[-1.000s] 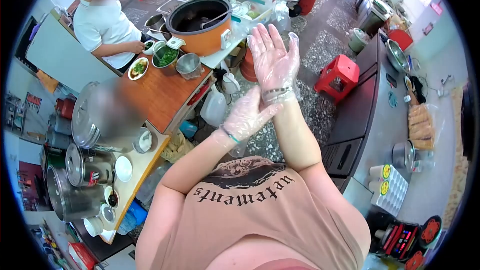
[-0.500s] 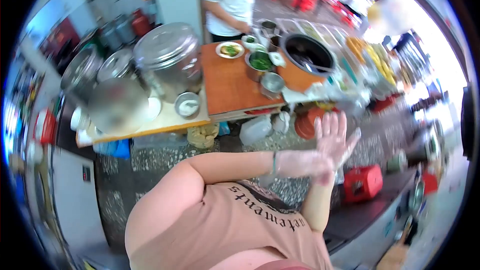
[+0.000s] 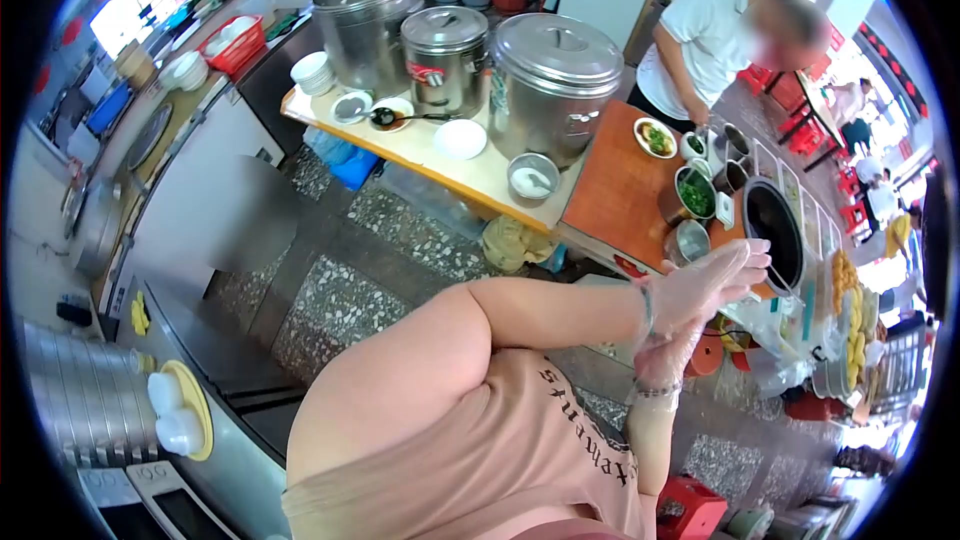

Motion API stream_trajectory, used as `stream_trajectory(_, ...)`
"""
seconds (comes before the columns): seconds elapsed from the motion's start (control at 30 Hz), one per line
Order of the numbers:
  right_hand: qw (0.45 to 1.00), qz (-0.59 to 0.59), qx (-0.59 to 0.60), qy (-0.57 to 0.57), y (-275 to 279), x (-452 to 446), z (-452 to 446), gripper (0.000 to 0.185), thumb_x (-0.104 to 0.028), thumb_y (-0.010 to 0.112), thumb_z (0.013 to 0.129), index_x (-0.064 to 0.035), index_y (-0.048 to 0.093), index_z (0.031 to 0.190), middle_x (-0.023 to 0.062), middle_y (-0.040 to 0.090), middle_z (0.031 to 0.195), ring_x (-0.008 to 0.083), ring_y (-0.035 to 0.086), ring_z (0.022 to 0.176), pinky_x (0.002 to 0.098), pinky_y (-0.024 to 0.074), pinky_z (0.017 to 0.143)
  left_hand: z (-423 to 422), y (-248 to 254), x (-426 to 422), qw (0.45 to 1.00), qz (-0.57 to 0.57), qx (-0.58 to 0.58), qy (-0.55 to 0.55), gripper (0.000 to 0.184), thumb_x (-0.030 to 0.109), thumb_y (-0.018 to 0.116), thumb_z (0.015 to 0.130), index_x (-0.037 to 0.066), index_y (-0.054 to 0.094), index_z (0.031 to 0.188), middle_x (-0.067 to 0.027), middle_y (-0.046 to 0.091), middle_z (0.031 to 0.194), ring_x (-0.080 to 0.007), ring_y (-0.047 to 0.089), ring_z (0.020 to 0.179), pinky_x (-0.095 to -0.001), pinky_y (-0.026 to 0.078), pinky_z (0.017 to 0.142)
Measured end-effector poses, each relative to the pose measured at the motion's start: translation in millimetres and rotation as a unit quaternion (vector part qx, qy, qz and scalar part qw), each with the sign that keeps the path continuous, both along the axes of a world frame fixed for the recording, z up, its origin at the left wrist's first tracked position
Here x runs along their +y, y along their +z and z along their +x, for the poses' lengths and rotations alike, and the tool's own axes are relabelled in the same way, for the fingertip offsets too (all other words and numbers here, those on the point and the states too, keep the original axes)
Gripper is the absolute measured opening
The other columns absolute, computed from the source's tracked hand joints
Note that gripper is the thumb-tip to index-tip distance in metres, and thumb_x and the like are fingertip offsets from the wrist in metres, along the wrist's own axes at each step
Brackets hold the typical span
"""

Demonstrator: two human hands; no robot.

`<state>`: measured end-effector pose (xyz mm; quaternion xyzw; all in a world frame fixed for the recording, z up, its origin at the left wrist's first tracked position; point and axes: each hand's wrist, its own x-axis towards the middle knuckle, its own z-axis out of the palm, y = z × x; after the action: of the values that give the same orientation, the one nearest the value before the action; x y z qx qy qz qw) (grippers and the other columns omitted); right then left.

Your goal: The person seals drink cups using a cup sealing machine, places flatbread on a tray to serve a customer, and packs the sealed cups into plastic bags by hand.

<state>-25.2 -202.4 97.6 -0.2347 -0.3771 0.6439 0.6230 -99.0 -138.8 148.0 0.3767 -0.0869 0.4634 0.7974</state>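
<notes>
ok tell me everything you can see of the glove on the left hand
The glove is thin, clear and wrinkled, apparently plastic. It covers the left hand, which is stretched out toward the dark pot in the picture; a greenish band circles the wrist. It touches the gloved right hand. Whether it is torn cannot be told.

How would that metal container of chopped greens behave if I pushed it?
The metal container looks rigid, so it likely won't flex. Its smooth wall might slide against those plastic gloves. The top is open, so chopped greens could spill.
</notes>
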Motion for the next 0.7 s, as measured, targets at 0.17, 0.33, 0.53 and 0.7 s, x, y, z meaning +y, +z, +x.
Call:
stream_trajectory(0.17, 0.963, -0.029, -0.267, 0.001, -36.3, -15.2, 41.1, 0.044, -0.020, 0.062, 0.091, -0.0020, 0.050, 0.129, 0.0044, 0.057, 0.118, 0.0142, 0.053, 0.108, 0.0286, 0.0419, 0.095, -45.0, -28.6, -6.3, 0.950, 0.043, 0.287, 0.112, 0.041, 0.014, 0.039, 0.100, 0.001, 0.036, 0.139, -0.0134, 0.044, 0.138, -0.0243, 0.044, 0.127, -0.0342, 0.033, 0.109)
stream_trajectory(0.33, 0.917, -0.080, -0.390, 0.025, 4.5, -47.6, 67.2, 0.033, -0.012, 0.069, 0.083, 0.0000, 0.060, 0.113, 0.0044, 0.063, 0.105, 0.0134, 0.059, 0.098, 0.0280, 0.0465, 0.090, -80.3, -53.8, -22.5, 0.861, 0.264, 0.420, 0.113, 0.037, 0.011, 0.041, 0.099, 0.000, 0.044, 0.134, -0.0111, 0.049, 0.135, -0.0208, 0.044, 0.127, -0.0341, 0.034, 0.108)
stream_trajectory(0.53, 0.775, 0.167, -0.588, -0.160, -5.0, -56.6, 55.2, 0.068, -0.014, 0.078, 0.070, -0.0072, 0.048, 0.131, 0.0161, 0.054, 0.122, 0.0323, 0.054, 0.113, 0.0405, 0.0446, 0.097, -37.0, -67.3, -41.0, 0.802, 0.271, 0.532, -0.033, 0.034, 0.017, 0.048, 0.095, 0.000, 0.054, 0.123, -0.0141, 0.060, 0.120, -0.0218, 0.057, 0.113, -0.0348, 0.043, 0.098)
stream_trajectory(0.7, 0.717, 0.092, -0.685, -0.086, -20.6, -57.7, 51.5, 0.058, -0.018, 0.072, 0.070, -0.0104, 0.050, 0.123, 0.0146, 0.058, 0.113, 0.0329, 0.056, 0.109, 0.0412, 0.0464, 0.093, -8.7, -97.8, -30.0, 0.671, 0.392, 0.614, -0.135, 0.031, 0.013, 0.051, 0.091, 0.000, 0.058, 0.119, -0.0167, 0.059, 0.119, -0.0278, 0.055, 0.114, -0.0373, 0.042, 0.099)
